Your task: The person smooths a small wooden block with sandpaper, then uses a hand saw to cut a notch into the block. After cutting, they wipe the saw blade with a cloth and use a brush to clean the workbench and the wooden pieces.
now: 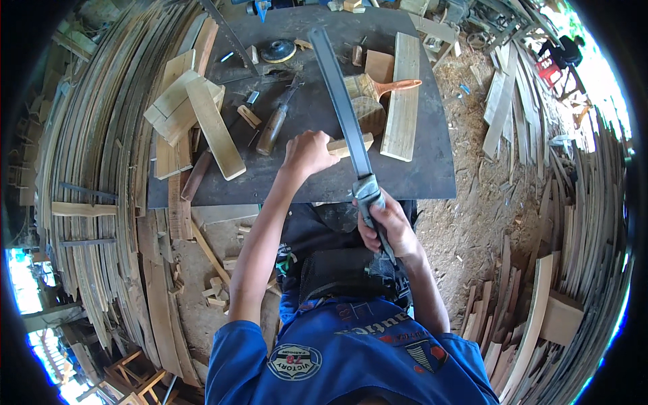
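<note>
A small wooden block [351, 145] is held down on the dark table [432, 175] by the left hand [307, 154], whose fingers are curled closed over its near end. A long flat blade [341, 101] is gripped by its handle in the right hand [390, 226], fingers wrapped tight; the blade is laid across the block just beyond the left fingers. A wood-handled chisel [275, 125] and a light plank [214, 128] are seen left of those fingers; a paintbrush [378, 88] lies beyond them.

No packages, labels, signs or screens.
</note>
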The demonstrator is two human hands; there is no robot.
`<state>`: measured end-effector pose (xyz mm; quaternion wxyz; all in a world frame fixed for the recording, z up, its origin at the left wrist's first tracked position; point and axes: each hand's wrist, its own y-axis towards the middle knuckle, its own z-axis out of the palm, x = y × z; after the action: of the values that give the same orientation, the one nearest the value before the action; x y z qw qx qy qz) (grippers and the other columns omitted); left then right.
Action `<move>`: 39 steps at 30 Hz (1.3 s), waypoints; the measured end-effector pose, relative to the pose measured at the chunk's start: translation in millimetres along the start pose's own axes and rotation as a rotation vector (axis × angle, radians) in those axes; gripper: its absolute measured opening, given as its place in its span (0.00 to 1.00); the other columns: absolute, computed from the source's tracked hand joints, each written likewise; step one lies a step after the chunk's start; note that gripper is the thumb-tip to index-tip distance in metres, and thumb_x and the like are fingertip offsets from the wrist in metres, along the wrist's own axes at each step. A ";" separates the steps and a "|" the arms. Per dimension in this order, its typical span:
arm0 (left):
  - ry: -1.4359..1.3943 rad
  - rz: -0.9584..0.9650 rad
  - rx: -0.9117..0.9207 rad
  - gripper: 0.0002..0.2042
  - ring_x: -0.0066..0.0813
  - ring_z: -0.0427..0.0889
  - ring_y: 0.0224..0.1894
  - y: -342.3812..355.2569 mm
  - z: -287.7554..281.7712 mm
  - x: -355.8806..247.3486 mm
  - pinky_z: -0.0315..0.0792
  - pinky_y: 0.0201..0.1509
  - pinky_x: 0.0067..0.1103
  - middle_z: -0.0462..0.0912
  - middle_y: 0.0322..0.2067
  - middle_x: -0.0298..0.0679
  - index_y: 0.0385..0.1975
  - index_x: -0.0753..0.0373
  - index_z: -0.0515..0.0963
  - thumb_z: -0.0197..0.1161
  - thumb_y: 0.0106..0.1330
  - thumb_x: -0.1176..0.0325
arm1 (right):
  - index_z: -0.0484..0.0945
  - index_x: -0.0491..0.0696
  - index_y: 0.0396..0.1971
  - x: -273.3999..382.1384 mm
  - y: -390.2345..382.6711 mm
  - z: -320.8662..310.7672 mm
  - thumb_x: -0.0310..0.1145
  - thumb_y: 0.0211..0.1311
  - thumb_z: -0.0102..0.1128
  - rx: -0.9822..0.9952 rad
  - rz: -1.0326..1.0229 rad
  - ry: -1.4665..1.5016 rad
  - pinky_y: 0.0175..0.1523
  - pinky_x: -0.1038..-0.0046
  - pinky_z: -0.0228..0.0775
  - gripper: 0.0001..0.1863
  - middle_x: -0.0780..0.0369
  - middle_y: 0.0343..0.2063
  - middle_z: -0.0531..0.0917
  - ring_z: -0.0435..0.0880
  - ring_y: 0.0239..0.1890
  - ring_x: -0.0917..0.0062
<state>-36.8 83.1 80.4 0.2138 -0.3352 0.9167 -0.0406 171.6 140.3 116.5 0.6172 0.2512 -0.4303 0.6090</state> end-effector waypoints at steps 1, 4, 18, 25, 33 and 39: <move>-0.009 -0.001 0.020 0.18 0.42 0.81 0.35 3.3 0.6 1.4 0.74 0.41 0.33 0.81 0.29 0.48 0.32 0.60 0.80 0.65 0.43 0.56 | 0.66 0.45 0.43 -3.8 1.9 -5.2 0.55 0.63 0.36 -0.021 0.015 0.027 0.18 0.83 0.56 0.26 0.67 0.14 0.65 0.63 0.14 0.86; -0.022 0.010 0.051 0.20 0.45 0.80 0.34 6.0 -3.4 2.9 0.73 0.40 0.32 0.80 0.28 0.51 0.30 0.64 0.79 0.65 0.42 0.54 | 0.70 0.40 0.39 -31.3 13.4 -30.7 0.54 0.64 0.34 -0.391 -0.055 -0.574 0.28 0.79 0.58 0.29 0.64 0.15 0.68 0.68 0.20 0.77; -0.013 -0.022 -0.080 0.13 0.44 0.81 0.31 0.0 7.8 0.7 0.75 0.36 0.33 0.80 0.25 0.48 0.27 0.58 0.81 0.65 0.43 0.60 | 0.57 0.40 0.33 -48.2 58.5 -3.3 0.28 0.61 0.45 -0.547 -0.286 -1.172 0.23 0.54 0.67 0.09 0.46 0.13 0.73 0.75 0.20 0.49; -0.011 -0.004 -0.125 0.10 0.45 0.81 0.31 2.7 15.2 5.9 0.75 0.35 0.34 0.80 0.24 0.49 0.26 0.58 0.81 0.64 0.43 0.62 | 0.58 0.39 0.33 -51.0 69.1 4.5 0.28 0.61 0.43 -0.543 -0.234 -1.206 0.24 0.56 0.69 0.08 0.45 0.20 0.75 0.76 0.23 0.50; 0.017 -0.013 -0.094 0.11 0.46 0.80 0.32 0.0 11.5 0.4 0.75 0.37 0.33 0.80 0.26 0.50 0.28 0.60 0.80 0.64 0.45 0.63 | 0.59 0.39 0.35 -61.7 74.0 1.2 0.28 0.61 0.42 -0.592 -0.261 -1.235 0.26 0.55 0.70 0.09 0.45 0.22 0.75 0.76 0.24 0.50; 0.071 -0.057 -0.112 0.12 0.46 0.80 0.33 4.4 16.8 3.4 0.75 0.38 0.33 0.79 0.26 0.51 0.25 0.63 0.79 0.65 0.45 0.62 | 0.59 0.39 0.36 -63.4 72.2 1.6 0.27 0.60 0.43 -0.583 -0.248 -1.259 0.25 0.57 0.70 0.09 0.46 0.21 0.75 0.77 0.23 0.51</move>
<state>-34.7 85.5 63.0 0.1607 -0.3708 0.9147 -0.0073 108.4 114.5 48.8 0.3578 0.4272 -0.8196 0.1330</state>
